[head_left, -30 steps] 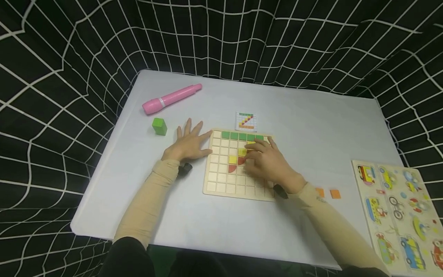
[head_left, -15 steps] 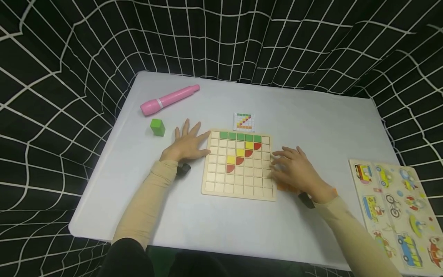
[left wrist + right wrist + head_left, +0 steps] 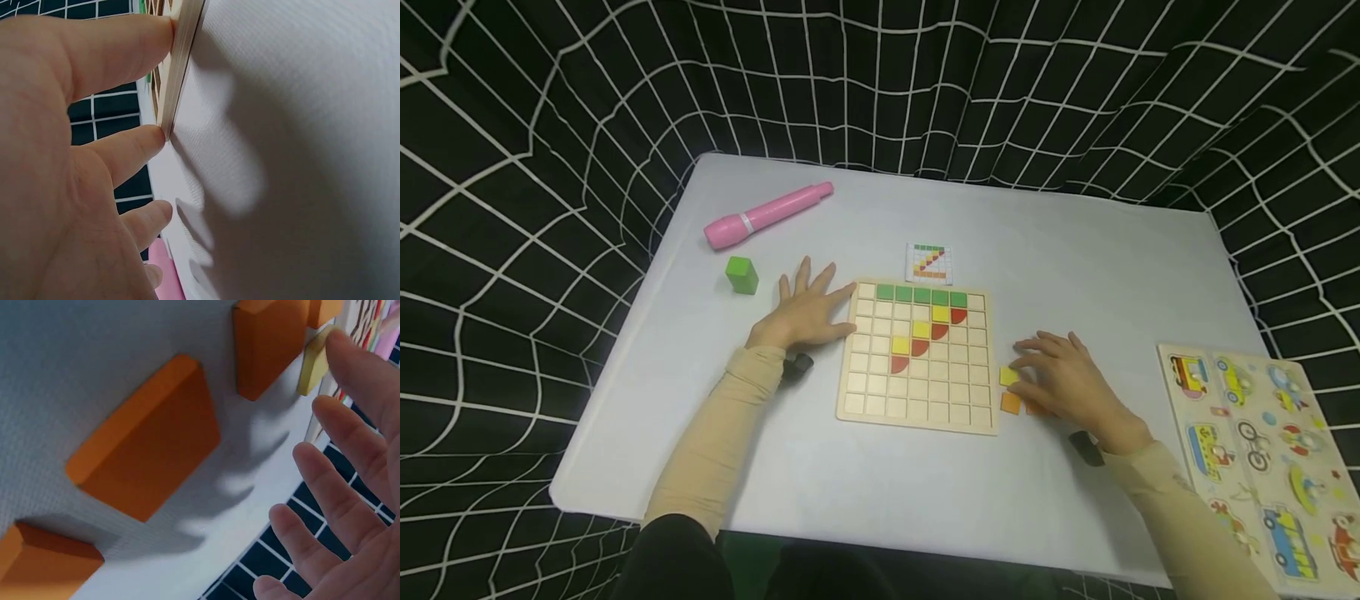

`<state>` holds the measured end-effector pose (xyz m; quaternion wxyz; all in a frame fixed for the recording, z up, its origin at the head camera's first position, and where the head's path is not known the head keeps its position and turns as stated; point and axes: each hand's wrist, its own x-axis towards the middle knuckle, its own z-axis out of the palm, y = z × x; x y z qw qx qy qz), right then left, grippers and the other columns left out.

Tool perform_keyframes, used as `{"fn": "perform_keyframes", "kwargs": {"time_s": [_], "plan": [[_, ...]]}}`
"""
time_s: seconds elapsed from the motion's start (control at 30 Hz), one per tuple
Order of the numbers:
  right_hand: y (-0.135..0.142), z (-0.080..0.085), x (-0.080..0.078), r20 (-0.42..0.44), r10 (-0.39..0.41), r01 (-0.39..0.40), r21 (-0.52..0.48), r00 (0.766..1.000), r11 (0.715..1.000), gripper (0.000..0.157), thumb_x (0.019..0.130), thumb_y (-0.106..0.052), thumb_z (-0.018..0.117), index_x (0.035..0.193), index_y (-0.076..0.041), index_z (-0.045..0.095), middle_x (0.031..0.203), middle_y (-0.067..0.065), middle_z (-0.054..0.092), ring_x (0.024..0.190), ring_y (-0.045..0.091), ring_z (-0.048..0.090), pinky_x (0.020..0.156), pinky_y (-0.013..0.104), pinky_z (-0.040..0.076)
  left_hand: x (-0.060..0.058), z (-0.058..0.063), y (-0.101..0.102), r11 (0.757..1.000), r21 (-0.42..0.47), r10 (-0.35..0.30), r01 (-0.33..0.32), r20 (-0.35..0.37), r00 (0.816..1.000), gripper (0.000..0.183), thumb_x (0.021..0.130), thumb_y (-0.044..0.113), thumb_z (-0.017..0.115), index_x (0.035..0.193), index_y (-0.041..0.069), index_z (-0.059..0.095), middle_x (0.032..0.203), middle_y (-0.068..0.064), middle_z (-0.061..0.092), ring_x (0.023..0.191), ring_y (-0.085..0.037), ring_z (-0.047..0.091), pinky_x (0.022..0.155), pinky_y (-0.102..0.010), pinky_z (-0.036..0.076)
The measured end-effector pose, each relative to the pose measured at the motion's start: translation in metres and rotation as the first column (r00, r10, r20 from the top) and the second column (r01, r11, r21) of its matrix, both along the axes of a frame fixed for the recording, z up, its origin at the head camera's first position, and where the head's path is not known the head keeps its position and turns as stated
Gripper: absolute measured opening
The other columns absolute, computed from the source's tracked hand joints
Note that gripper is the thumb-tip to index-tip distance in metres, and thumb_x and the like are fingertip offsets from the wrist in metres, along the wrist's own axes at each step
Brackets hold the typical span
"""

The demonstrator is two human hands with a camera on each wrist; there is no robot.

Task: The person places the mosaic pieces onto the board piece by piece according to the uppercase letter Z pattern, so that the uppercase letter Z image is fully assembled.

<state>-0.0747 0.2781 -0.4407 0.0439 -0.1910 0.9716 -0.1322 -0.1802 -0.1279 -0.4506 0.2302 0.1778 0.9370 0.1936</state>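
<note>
A wooden grid board (image 3: pixel 887 407) lies mid-table, with a green row of tiles (image 3: pixel 922 296) and a diagonal of yellow squares and red quarter-round tiles (image 3: pixel 919 347). At its left edge, my left hand (image 3: pixel 799 318) is spread on the table; the thumb and a fingertip touch the board's side in the left wrist view. My right hand (image 3: pixel 1066 382) hovers right of the board, fingers loosely extended. Its fingertips are at a loose yellow tile (image 3: pixel 1008 376); whether they touch it I cannot tell. Several orange tiles (image 3: pixel 153 440) lie flat beside and under that hand.
Behind the board lies a small pattern card (image 3: pixel 929 264). A green block (image 3: pixel 742 276) and a pink tube-like stick (image 3: pixel 769 216) are at the back left. A wooden picture puzzle (image 3: pixel 1262 458) covers the right side. Black grid-lined cloth (image 3: pixel 910 92) surrounds the table.
My right hand has moved from over the board to the right, beside the loose yellow tile. Red and yellow tiles it covered at the diagonal's upper end now show. My left hand stays put.
</note>
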Motion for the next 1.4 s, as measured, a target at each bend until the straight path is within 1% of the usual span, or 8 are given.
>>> {"fn": "perform_keyframes", "kwargs": {"time_s": [0.17, 0.3, 0.47, 0.7, 1.07, 1.23, 1.3, 1.4], "plan": [[0.000, -0.004, -0.001, 0.028, -0.001, 0.000, 0.041, 1.000, 0.999, 0.029, 0.087, -0.026, 0.081, 0.105, -0.003, 0.080, 0.136, 0.019, 0.068, 0.140, 0.048, 0.048, 0.120, 0.075, 0.025, 0.001, 0.001, 0.001, 1.000, 0.003, 0.000, 0.000, 0.004, 1.000, 0.078, 0.098, 0.052, 0.057, 0.165, 0.028, 0.026, 0.177, -0.012, -0.004, 0.159, -0.043, -0.026, 0.123, -0.073, -0.015], [0.000, -0.006, -0.003, -0.007, 0.022, -0.021, 0.053, 1.000, 0.998, 0.027, 0.088, -0.024, 0.079, 0.103, -0.001, 0.079, 0.134, 0.020, 0.069, 0.140, 0.047, 0.049, 0.120, 0.074, 0.027, 0.000, 0.001, 0.001, 1.000, 0.003, 0.001, -0.001, 0.001, 1.000, 0.078, 0.098, 0.052, 0.057, 0.165, 0.027, 0.026, 0.177, -0.013, -0.004, 0.159, -0.043, -0.026, 0.123, -0.073, -0.015], [-0.002, -0.005, -0.005, -0.069, 0.044, -0.041, 0.044, 0.997, 0.998, 0.028, 0.089, -0.022, 0.078, 0.105, 0.001, 0.079, 0.134, 0.020, 0.070, 0.138, 0.048, 0.051, 0.119, 0.074, 0.029, 0.000, -0.001, 0.001, 1.000, 0.002, 0.000, 0.000, -0.001, 1.000, 0.078, 0.098, 0.052, 0.057, 0.165, 0.027, 0.026, 0.177, -0.013, -0.003, 0.159, -0.043, -0.026, 0.123, -0.074, -0.015], [-0.011, 0.004, -0.012, -0.081, 0.038, -0.038, -0.006, 0.996, 0.999, 0.027, 0.090, -0.019, 0.077, 0.107, 0.002, 0.078, 0.139, 0.022, 0.067, 0.139, 0.047, 0.050, 0.120, 0.072, 0.029, 0.002, -0.002, -0.001, 1.000, -0.005, -0.001, 0.001, -0.012, 1.000, 0.078, 0.098, 0.054, 0.057, 0.165, 0.028, 0.026, 0.177, -0.013, -0.003, 0.159, -0.043, -0.025, 0.123, -0.074, -0.014], [-0.063, 0.011, -0.032, -0.098, 0.139, -0.144, -0.041, 0.985, 0.989, 0.032, 0.086, -0.023, 0.081, 0.105, 0.002, 0.079, 0.138, 0.021, 0.068, 0.138, 0.044, 0.055, 0.122, 0.071, 0.029, 0.001, -0.004, -0.001, 1.000, 0.012, -0.002, 0.002, -0.013, 1.000, 0.077, 0.099, 0.052, 0.057, 0.165, 0.027, 0.026, 0.177, -0.013, -0.003, 0.159, -0.043, -0.026, 0.123, -0.074, -0.016], [-0.092, 0.012, -0.039, -0.130, 0.235, -0.244, -0.055, 0.963, 0.968, 0.029, 0.085, -0.025, 0.082, 0.101, 0.000, 0.080, 0.135, 0.019, 0.071, 0.135, 0.043, 0.058, 0.121, 0.071, 0.031, 0.001, -0.005, -0.002, 1.000, 0.011, 0.002, -0.002, -0.010, 1.000, 0.077, 0.099, 0.052, 0.057, 0.165, 0.028, 0.026, 0.177, -0.012, -0.004, 0.159, -0.042, -0.027, 0.123, -0.072, -0.017], [-0.103, 0.011, -0.041, -0.145, 0.273, -0.282, -0.044, 0.951, 0.958, 0.026, 0.085, -0.025, 0.081, 0.095, -0.001, 0.079, 0.134, 0.018, 0.072, 0.135, 0.043, 0.058, 0.121, 0.071, 0.033, 0.001, -0.005, -0.002, 1.000, 0.011, 0.000, 0.000, -0.010, 1.000, 0.077, 0.099, 0.053, 0.057, 0.165, 0.028, 0.026, 0.177, -0.012, -0.004, 0.159, -0.042, -0.027, 0.123, -0.072, -0.017], [-0.118, 0.009, -0.043, -0.158, 0.316, -0.323, -0.026, 0.936, 0.946, 0.026, 0.087, -0.028, 0.079, 0.095, -0.003, 0.080, 0.135, 0.015, 0.071, 0.135, 0.041, 0.058, 0.120, 0.070, 0.034, 0.001, -0.005, -0.002, 1.000, 0.011, -0.001, 0.001, -0.012, 1.000, 0.077, 0.099, 0.053, 0.057, 0.165, 0.028, 0.026, 0.177, -0.012, -0.004, 0.159, -0.042, -0.027, 0.123, -0.073, -0.016]]}}
